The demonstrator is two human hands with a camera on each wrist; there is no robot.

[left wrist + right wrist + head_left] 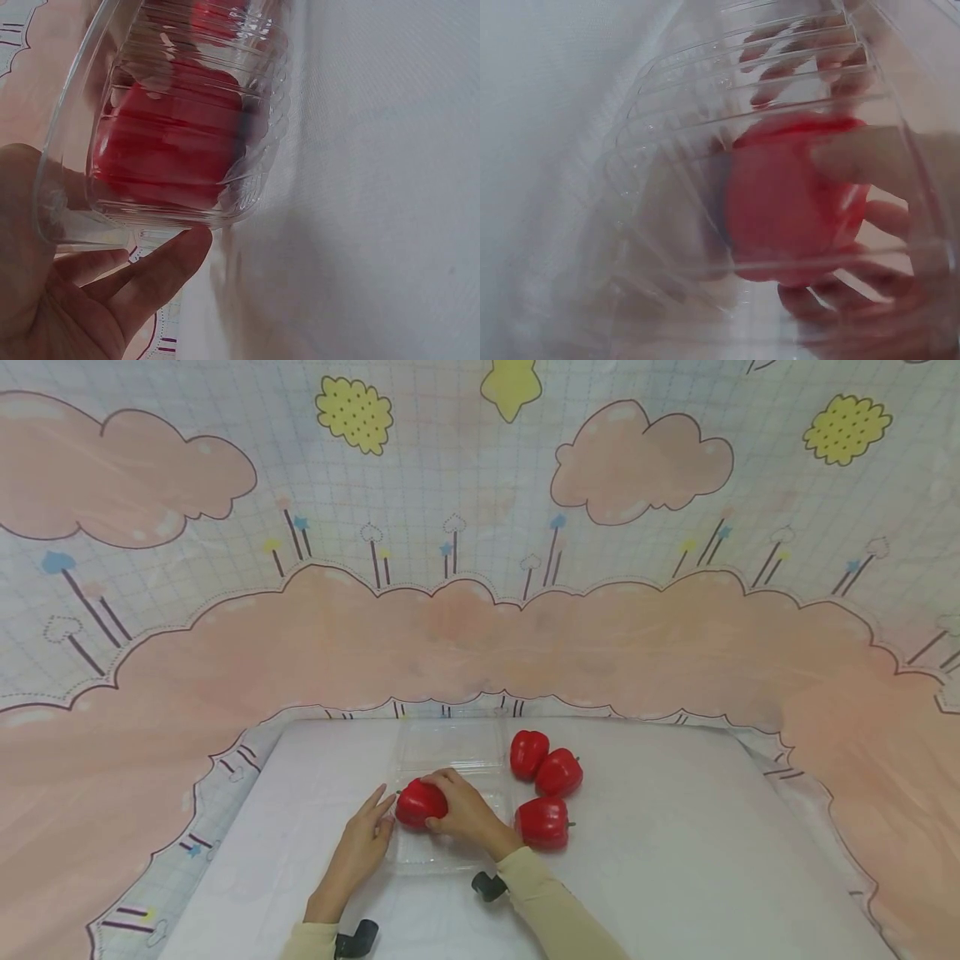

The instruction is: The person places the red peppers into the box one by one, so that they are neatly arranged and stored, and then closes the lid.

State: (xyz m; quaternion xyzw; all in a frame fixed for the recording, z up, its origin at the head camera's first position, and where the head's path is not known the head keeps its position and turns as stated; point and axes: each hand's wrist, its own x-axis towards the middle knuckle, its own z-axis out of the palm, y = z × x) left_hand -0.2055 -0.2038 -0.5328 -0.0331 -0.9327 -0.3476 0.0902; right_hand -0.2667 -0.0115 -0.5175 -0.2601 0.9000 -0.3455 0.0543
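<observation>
A clear plastic clamshell box (453, 857) lies with its lid (452, 743) folded back. In its left part is a red bell pepper (420, 804), stem to the left. My right hand (465, 814) grips this pepper from the right, thumb in front and fingers over the top. In the right wrist view, the pepper (795, 202) shows through the ribbed clear wall. My left hand (363, 842) is at the box's left side, its fingers fairly straight. The left wrist view has that hand's fingers (161, 281) against the outside of the box's end.
Three more red bell peppers lie right of the box: one at the back (529, 754), one touching it (559, 772), and one nearer (543, 822) beside my right forearm. A white cloth covers the table (675, 843). Behind hangs a cloud-patterned curtain (480, 643).
</observation>
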